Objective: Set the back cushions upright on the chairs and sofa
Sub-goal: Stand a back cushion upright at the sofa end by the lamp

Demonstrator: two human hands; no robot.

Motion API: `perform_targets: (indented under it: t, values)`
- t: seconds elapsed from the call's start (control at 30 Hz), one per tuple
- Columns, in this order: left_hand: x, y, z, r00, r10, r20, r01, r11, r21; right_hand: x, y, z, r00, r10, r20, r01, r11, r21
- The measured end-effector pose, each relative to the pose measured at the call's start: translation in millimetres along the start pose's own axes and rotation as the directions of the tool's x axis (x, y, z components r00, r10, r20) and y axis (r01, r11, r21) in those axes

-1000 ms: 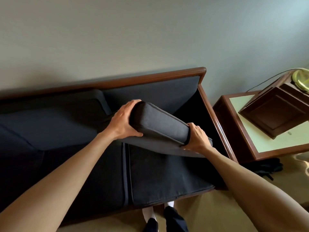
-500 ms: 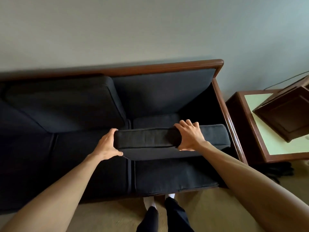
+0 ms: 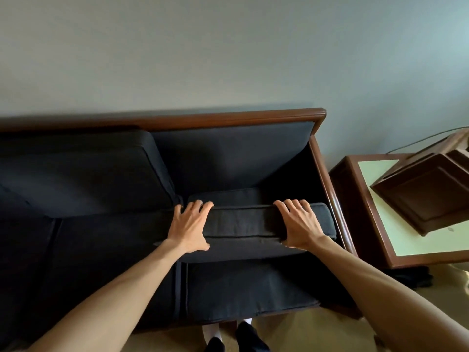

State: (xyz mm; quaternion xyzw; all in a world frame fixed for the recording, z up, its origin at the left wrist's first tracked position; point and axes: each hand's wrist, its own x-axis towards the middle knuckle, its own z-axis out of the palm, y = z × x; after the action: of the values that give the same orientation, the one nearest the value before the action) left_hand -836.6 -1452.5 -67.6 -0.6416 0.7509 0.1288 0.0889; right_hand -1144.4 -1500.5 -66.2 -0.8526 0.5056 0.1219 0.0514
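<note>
A dark grey back cushion [image 3: 243, 222] lies across the right seat of the sofa [image 3: 228, 118], its narrow edge facing up toward me, a little in front of the bare backrest. My left hand [image 3: 189, 226] holds its left end, fingers spread over the far edge and thumb on the near side. My right hand [image 3: 299, 224] holds the right part the same way. The neighbouring back cushion [image 3: 76, 174] leans upright against the backrest on the left.
The sofa's wooden arm [image 3: 330, 199] runs close to the cushion's right end. Beside it stands a wooden side table [image 3: 380, 252] carrying a dark wooden box [image 3: 426, 191]. A dark bag [image 3: 411, 275] lies on the carpet under the table. My feet show below the seat cushion [image 3: 248, 285].
The cushion has turned from slanted to level and moved back toward the backrest. My left hand slid from the cushion's end onto its top edge; my right hand shifted rightward along it.
</note>
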Motion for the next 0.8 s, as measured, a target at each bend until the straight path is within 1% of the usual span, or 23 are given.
perform_targets:
  t: [0.13, 0.3, 0.47, 0.8]
  values:
    - [30, -15, -19, 0.999, 0.014, -0.051, -0.016, 0.999, -0.029, 31, 16, -18, 0.999, -0.010, -0.032, 0.010, 1.000, 0.008]
    - [76, -23, -39, 0.998, 0.000, -0.061, -0.003, 0.999, -0.047, 72, 37, -33, 0.999, 0.020, -0.043, -0.020, 1.000, 0.011]
    - [118, -26, -48, 0.996, -0.017, -0.089, 0.014, 0.999, -0.037, 110, 57, -32, 0.998, 0.050, -0.049, -0.050, 0.999, -0.004]
    - [170, -28, -51, 0.998, -0.034, -0.048, 0.032, 0.999, -0.036, 154, 88, -21, 0.999, 0.039, -0.032, -0.039, 0.999, 0.023]
